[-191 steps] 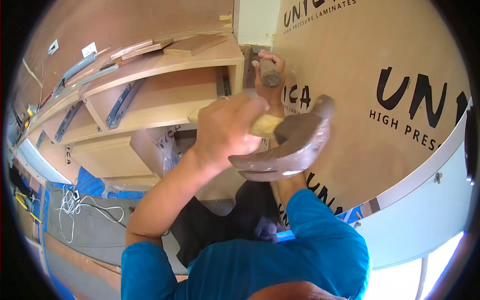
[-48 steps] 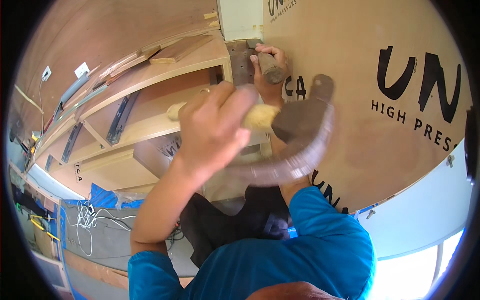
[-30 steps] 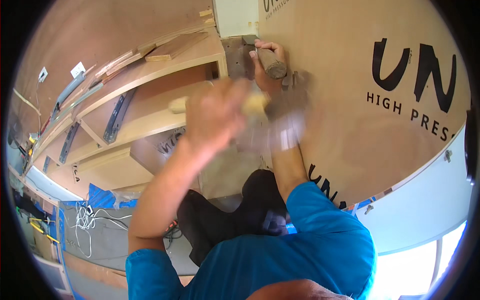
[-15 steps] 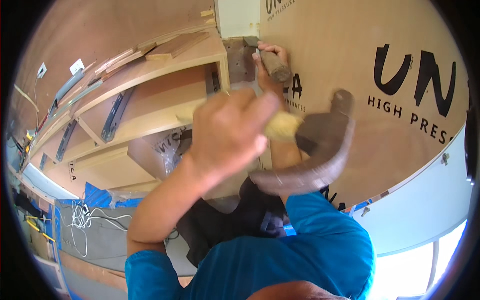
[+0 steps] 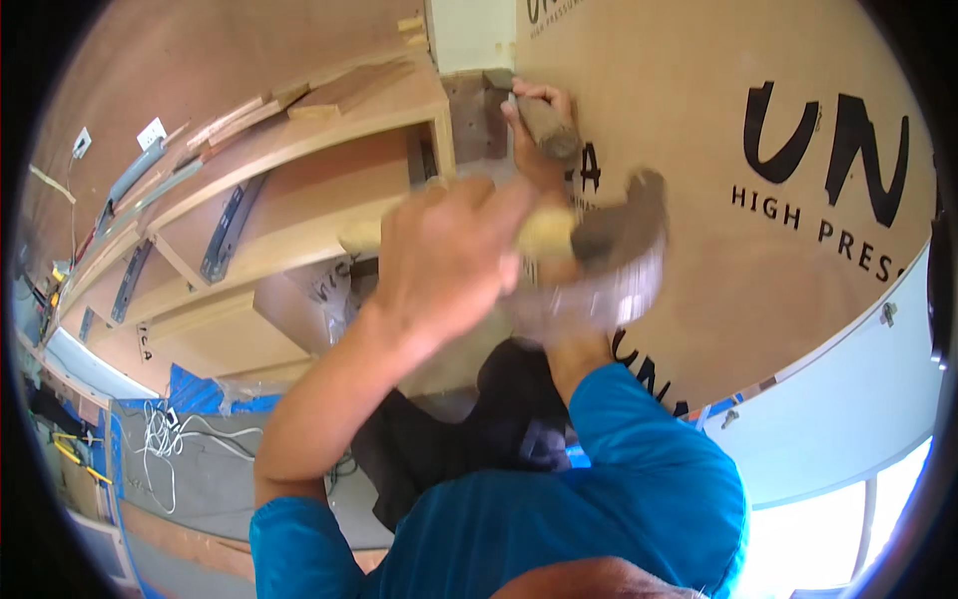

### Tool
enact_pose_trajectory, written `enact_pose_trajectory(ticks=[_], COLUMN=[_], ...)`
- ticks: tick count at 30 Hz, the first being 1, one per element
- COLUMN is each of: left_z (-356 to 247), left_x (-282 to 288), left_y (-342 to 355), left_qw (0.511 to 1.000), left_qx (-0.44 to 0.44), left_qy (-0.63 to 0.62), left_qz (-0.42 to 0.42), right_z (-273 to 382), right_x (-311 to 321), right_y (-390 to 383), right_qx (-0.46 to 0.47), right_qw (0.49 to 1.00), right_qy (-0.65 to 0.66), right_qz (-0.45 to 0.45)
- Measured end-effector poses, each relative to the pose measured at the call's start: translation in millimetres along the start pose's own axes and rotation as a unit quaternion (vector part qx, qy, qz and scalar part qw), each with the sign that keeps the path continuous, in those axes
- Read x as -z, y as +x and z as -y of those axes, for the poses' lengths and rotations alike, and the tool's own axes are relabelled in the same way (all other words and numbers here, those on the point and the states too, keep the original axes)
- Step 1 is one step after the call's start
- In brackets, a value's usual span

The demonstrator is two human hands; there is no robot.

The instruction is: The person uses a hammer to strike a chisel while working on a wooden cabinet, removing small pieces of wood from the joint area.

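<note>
My left hand (image 5: 444, 255) is closed round the pale yellow handle (image 5: 542, 230) of a hammer, whose dark metal head (image 5: 631, 225), blurred by motion, hangs in front of my right forearm. Beyond it, my right hand (image 5: 531, 152) grips a cylindrical wooden-handled tool (image 5: 549, 130). That tool's far end meets the corner beside a dark, pitted metal plate (image 5: 474, 118), below a white strip of wall (image 5: 469, 35). A large printed laminate board (image 5: 699, 120) stands right beside my right hand.
A wooden cabinet (image 5: 329, 225) with drawer runners stands at left, loose strips (image 5: 249, 115) on top. Low at left are tangled white cables (image 5: 165, 439), yellow-handled tools (image 5: 70, 449) and blue sheeting (image 5: 190, 389). A pale curved-looking panel (image 5: 818, 419) is at lower right.
Since half a second ago the hammer head and my left hand have shifted slightly up and leftward. Across the earlier frames the hammer moves back and forth; my right hand stays in the corner.
</note>
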State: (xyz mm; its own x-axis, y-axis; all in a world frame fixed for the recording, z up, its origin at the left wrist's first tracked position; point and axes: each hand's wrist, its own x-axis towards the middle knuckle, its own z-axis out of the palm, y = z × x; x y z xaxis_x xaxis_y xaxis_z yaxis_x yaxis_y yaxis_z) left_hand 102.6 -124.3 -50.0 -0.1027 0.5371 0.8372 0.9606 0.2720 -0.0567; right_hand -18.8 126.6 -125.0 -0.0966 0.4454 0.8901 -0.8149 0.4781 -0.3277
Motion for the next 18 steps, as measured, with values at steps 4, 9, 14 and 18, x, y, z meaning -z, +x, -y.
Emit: enact_pose_trajectory(ticks=[4, 9, 14, 18], left_z=[19.6, -11.8, 14.2, -25.0], left_x=[-17.2, 10.3, -15.2, 18.9], left_y=[-4.1, -3.3, 5.9, -2.8], left_qw=[0.998, 0.999, 0.985, 0.999], left_qx=[0.034, -0.027, 0.06, -0.04], left_qy=[0.048, -0.015, 0.14, -0.008], left_qz=[0.025, -0.035, 0.081, -0.008], right_z=[10.5, 7.0, 9.3, 3.6], right_x=[-0.8, 1.6, 3.1, -3.9], right_y=[-0.5, 6.3, 16.4, 10.2], right_qx=[0.01, 0.009, 0.014, 0.013], right_qw=[1.0, 0.999, 1.0, 1.0], right_qy=[-0.023, -0.042, -0.019, -0.003], right_qz=[-0.006, -0.002, -0.009, 0.003])
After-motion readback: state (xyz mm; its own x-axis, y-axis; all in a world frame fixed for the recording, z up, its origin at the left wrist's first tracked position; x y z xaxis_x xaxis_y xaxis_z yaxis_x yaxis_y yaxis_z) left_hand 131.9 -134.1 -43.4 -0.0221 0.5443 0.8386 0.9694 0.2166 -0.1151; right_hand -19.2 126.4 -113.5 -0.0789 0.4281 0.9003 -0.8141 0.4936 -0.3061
